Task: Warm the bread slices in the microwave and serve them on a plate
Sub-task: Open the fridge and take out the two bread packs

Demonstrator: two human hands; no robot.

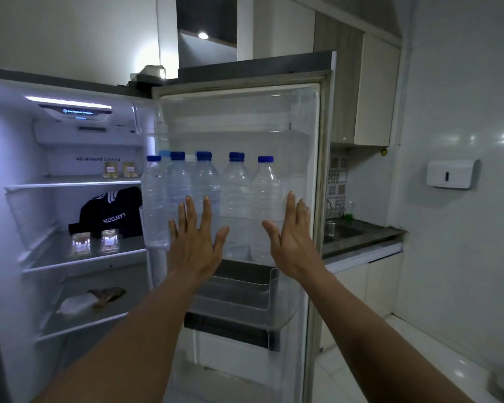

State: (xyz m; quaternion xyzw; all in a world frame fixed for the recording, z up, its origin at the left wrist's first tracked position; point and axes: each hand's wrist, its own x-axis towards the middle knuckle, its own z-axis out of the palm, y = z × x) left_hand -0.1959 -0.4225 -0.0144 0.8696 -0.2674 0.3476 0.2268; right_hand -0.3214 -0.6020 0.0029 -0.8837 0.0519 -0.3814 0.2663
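Observation:
The fridge stands open, its lit interior on the left and its door [314,175] swung out in front of me. My left hand [197,239] and my right hand [291,237] are both raised with fingers spread and straight, palms toward the door's bottle shelf, holding nothing. Two small clear packets [95,242] with pale brown contents lie on the middle fridge shelf, and two more packets [120,169] sit on the shelf above. I see no microwave and no plate.
Several water bottles [236,193] with blue caps stand in the door shelf. A black bag [111,213] sits behind the packets; a wrapped item [90,301] lies on the lower shelf. At right are a counter with a sink [344,231], cabinets and a wall dispenser [451,173].

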